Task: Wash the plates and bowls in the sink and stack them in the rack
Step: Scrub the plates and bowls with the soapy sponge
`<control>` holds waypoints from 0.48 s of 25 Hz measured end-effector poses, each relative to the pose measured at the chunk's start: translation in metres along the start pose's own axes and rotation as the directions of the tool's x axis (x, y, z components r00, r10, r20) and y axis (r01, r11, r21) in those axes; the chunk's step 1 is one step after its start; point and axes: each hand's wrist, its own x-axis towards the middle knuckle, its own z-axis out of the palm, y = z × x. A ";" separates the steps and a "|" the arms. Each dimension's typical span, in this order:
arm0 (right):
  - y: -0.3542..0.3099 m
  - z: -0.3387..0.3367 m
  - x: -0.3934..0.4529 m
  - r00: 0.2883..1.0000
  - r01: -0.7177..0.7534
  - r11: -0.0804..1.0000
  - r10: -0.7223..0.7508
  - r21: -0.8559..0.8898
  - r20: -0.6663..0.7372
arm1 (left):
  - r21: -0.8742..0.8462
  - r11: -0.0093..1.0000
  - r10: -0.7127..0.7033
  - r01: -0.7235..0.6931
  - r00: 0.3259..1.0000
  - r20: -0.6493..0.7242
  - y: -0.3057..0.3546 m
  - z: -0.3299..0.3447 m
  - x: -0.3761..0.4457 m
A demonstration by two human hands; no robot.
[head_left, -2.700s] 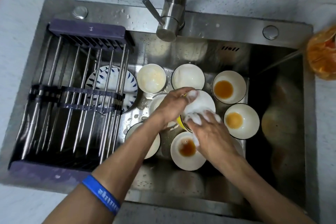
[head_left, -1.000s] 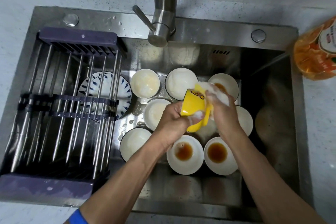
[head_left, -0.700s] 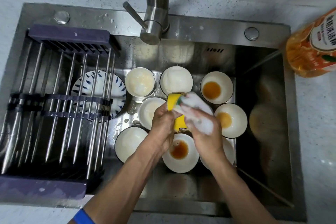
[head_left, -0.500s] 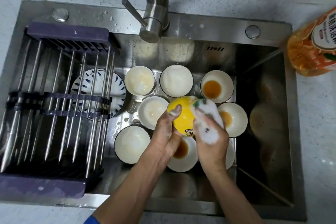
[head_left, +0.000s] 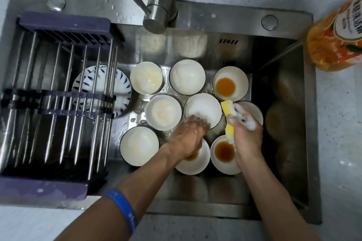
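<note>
Step in hand: your judgement call here is that the soaped centre bowl [head_left: 202,110] is being set down among the others, and the next dirty one comes up for scrubbing.
How to do it well: seat that bowl flat on the sink [head_left: 215,19] floor before letting go; its neighbours touch it on several sides, so a tilt could knock a rim. Then take a bowl with brown residue, such as the front bowl [head_left: 225,154] just below your right hand, and work the sponge over rim and base alike.
Left hand [head_left: 188,137]: fingers curled over the near rim of the centre bowl, gripping it; motion blur hides the fingertips.
Right hand [head_left: 245,133]: closed around the yellow sponge [head_left: 229,119], foam over the knuckles, held above the bowls towards the sink's right side.
Bowls: nine or so clustered mid-sink; the sauce bowl [head_left: 230,82] near the back wall and two by the front edge carry brown liquid, the others look soapy.
Plates: a blue-patterned plate [head_left: 122,88] lies on the sink floor under the rack.
Rack [head_left: 56,92]: spans the sink's left end; nothing stacked on its bars yet.
Detergent bottle [head_left: 337,37]: on the counter at the sink's back right corner.
</note>
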 end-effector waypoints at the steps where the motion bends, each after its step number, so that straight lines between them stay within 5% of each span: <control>1: 0.001 -0.002 -0.002 1.000 -0.009 1.000 0.009 -0.014 -0.001 | -0.049 0.998 -0.054 0.050 0.995 -0.089 0.000 -0.002 -0.011; 3: 0.004 -0.005 -0.006 1.000 -0.023 0.999 0.023 -0.032 0.004 | -0.120 0.966 -0.247 0.229 0.953 -0.173 -0.002 -0.005 -0.030; 5: 0.005 -0.004 -0.011 0.999 -0.028 0.998 0.029 -0.048 0.025 | -0.108 0.923 -0.373 0.370 0.928 -0.004 -0.008 -0.003 -0.042; 8: 0.006 -0.002 -0.016 0.996 -0.031 0.998 0.036 -0.057 0.081 | -0.292 0.833 -0.406 0.469 0.878 0.253 -0.025 0.017 -0.041; 12: 0.008 -0.001 -0.020 0.990 -0.075 0.995 0.083 -0.068 0.117 | -0.392 0.797 -0.357 0.459 0.882 0.307 -0.027 0.020 -0.033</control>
